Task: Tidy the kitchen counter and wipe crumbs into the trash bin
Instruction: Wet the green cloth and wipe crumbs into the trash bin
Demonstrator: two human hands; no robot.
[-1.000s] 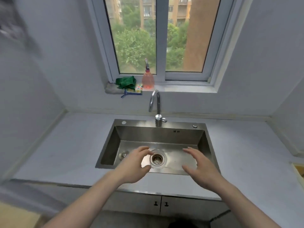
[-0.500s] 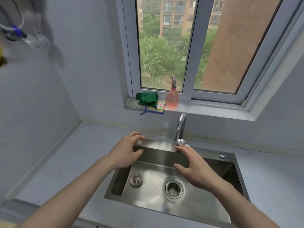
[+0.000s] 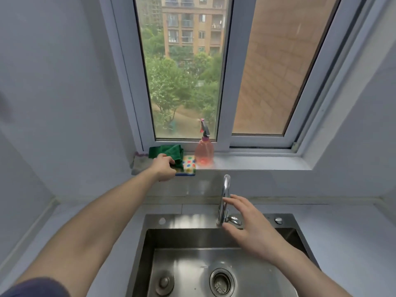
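Left hand (image 3: 164, 167) gripping folded green cloth (image 3: 169, 152) on far windowsill (image 3: 257, 162), right hand (image 3: 250, 229) fingers spread, empty, beside chrome faucet (image 3: 225, 198)

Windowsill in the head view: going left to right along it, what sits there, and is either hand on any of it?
Grey rag → green cloth, gripped by the left hand → spotted sponge → pink spray bottle. The right hand is open down by the faucet, not on the sill.

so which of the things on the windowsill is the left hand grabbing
The green cloth: the left hand grips its front edge. The dotted sponge lies under it, and the pink spray bottle stands apart to the right, untouched.
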